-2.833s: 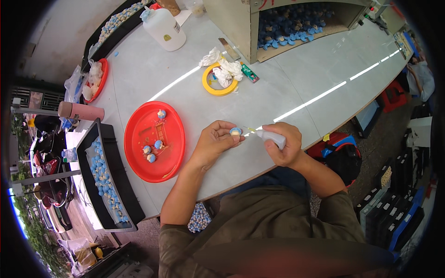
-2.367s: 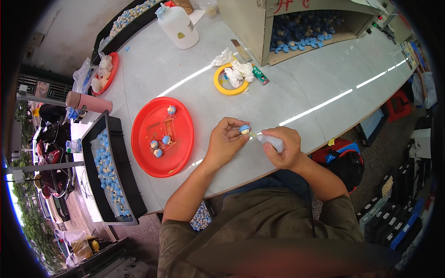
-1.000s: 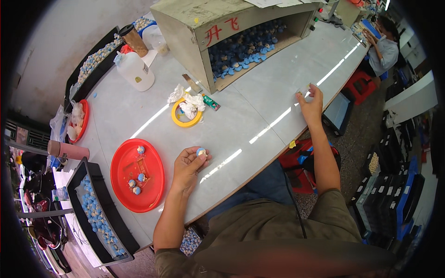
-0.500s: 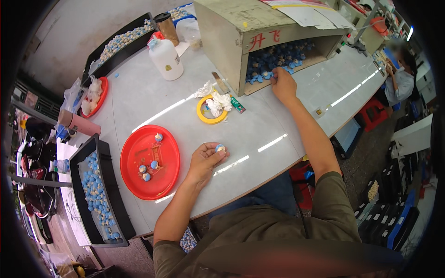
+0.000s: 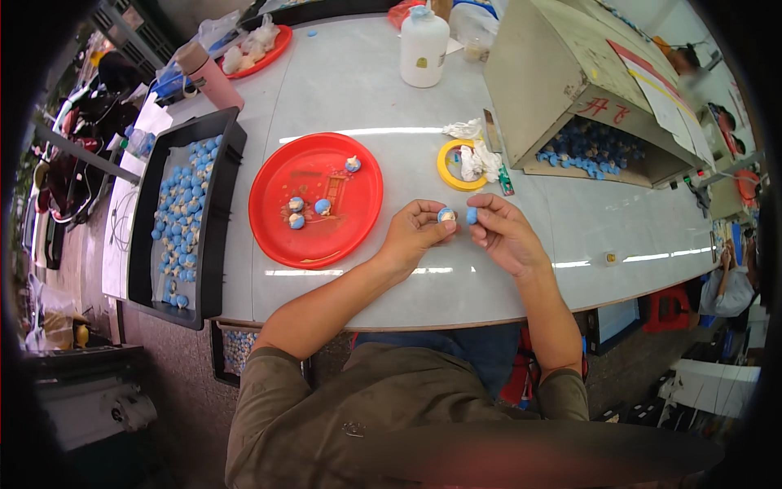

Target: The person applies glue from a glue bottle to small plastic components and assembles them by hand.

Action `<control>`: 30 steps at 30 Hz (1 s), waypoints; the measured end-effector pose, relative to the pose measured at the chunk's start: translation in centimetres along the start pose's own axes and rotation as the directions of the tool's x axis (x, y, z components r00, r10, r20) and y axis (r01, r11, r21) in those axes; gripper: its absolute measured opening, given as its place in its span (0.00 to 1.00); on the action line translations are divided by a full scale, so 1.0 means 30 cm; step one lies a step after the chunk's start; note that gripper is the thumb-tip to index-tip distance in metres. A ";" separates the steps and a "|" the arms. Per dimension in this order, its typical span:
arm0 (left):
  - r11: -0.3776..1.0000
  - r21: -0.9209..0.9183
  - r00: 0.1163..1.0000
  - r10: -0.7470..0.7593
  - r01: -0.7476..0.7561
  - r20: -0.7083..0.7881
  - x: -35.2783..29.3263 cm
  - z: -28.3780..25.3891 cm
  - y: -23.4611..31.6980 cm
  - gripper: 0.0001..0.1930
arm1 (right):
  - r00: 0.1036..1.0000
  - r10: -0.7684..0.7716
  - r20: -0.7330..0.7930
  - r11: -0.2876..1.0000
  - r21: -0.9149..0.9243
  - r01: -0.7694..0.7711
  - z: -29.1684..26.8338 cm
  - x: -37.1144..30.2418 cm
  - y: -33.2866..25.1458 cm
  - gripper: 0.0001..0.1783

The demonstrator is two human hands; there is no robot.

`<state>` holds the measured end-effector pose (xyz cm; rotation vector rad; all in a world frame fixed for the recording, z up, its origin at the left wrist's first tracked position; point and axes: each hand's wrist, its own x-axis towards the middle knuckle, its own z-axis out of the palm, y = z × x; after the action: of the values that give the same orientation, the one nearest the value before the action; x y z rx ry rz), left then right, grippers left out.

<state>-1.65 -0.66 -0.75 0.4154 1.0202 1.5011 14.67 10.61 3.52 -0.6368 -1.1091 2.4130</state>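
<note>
My left hand (image 5: 414, 236) pinches a small round blue-and-cream piece (image 5: 445, 215) between thumb and fingers, above the grey table. Close beside it, with a narrow gap between, my right hand (image 5: 509, 235) grips a small plain blue piece (image 5: 472, 215) at the fingertips. To the left lies a round red plate (image 5: 273, 208) bearing several little blue-and-cream balls (image 5: 322, 207). An open-fronted box (image 5: 538, 77) stands at the right back, with a heap of blue pieces (image 5: 590, 147) inside.
At far left a black tray (image 5: 213, 244) holds many blue-and-cream balls. Behind my hands lie a yellow tape roll (image 5: 446, 173), crumpled tissue (image 5: 481, 160) and a flat blade-like strip (image 5: 492, 130). A white bottle (image 5: 423, 49) and pink flask (image 5: 213, 81) stand farther back. Another person (image 5: 725, 285) sits far right.
My right hand has left the box's opening and come back beside my left hand with a blue piece. The left hand still holds its piece. The whole view has turned toward the left.
</note>
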 end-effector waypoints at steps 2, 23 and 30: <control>0.999 0.000 0.999 0.038 -0.038 0.014 0.008 -0.008 -0.011 0.19 | 0.998 0.036 0.048 0.999 0.037 -0.037 0.015 0.013 0.035 0.13; 0.979 -0.142 0.990 -0.140 0.144 0.034 0.001 -0.009 0.009 0.14 | 0.991 -0.109 -0.073 0.932 -0.353 0.077 0.013 0.021 0.060 0.15; 0.978 -0.140 0.987 -0.143 0.151 0.070 0.000 -0.009 0.019 0.13 | 0.964 -0.264 -0.025 0.848 -0.481 0.220 0.025 0.034 0.086 0.13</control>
<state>-2.21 -0.69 -0.45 0.2732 0.8696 1.4114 12.99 9.17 1.70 -0.6965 -1.6547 1.8823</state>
